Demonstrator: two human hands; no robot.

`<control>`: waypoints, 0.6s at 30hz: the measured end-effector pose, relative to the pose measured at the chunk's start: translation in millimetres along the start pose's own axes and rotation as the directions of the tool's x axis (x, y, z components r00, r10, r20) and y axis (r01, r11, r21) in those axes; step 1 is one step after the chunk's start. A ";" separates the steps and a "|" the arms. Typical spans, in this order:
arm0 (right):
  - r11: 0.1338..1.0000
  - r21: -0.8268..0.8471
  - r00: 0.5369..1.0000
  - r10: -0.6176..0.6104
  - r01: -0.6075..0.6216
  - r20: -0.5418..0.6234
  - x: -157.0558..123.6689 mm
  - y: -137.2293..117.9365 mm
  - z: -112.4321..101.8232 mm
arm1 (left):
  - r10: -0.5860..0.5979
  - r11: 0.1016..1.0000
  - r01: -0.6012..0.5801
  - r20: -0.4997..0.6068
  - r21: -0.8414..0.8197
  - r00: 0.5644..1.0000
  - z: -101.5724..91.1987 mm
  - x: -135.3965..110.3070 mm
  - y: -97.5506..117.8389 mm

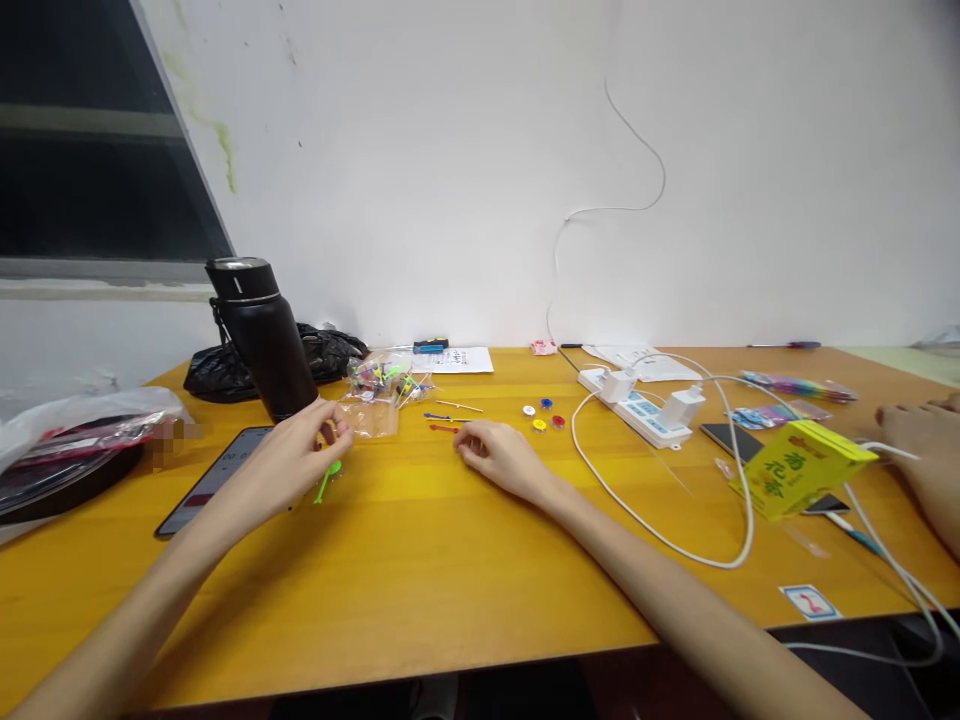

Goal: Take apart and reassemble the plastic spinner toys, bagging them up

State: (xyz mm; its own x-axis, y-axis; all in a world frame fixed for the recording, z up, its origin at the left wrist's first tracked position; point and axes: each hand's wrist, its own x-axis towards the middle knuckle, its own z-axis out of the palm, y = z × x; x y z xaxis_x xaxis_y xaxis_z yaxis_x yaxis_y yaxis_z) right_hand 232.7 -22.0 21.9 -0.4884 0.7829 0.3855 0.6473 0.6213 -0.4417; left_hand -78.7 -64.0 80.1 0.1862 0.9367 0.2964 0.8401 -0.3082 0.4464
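My left hand [304,445] hovers over the table with its fingers curled into a pinch; whatever is between the fingertips is hidden. Just below it lies a bright green plastic piece [324,484]. My right hand [501,456] rests on the table, fingers curled in, their grip hidden. Beyond its fingertips are a red plastic stick [444,429], a blue stick [441,417] and a thin pale stick [461,406]. To the right sit small round pieces: white [529,410], blue [546,404], yellow [539,426] and red [558,422].
A black bottle [264,340] and a phone [214,480] are at left. Behind my hands lies a clear bag of colored parts [386,380]. Right are a power strip [637,412], looping white cables [660,548], a yellow box [799,468] and another person's hand [926,450].
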 end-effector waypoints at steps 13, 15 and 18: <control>0.762 -0.486 0.898 0.298 -0.428 -0.323 -5.2 89.3 -47.0 | 0.349 0.904 -0.281 0.176 -0.322 0.920 75.6 20.8 30.8; 0.771 -0.447 0.888 0.354 -0.454 -0.292 -6.5 99.2 -48.2 | 0.351 0.903 -0.283 0.176 -0.322 0.920 75.7 15.8 27.2; 0.794 -0.392 0.883 0.380 -0.464 -0.276 -6.5 106.2 -47.4 | 0.338 0.902 -0.272 0.157 -0.335 0.928 72.9 12.7 26.4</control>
State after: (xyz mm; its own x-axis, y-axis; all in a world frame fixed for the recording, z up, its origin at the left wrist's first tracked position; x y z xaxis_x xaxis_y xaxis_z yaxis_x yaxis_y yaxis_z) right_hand 332.3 37.3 10.9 -0.0239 0.9177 0.3965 0.9702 0.1170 -0.2123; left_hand -16.9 -48.2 34.1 0.5365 0.7913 0.2932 0.5366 -0.5880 0.6052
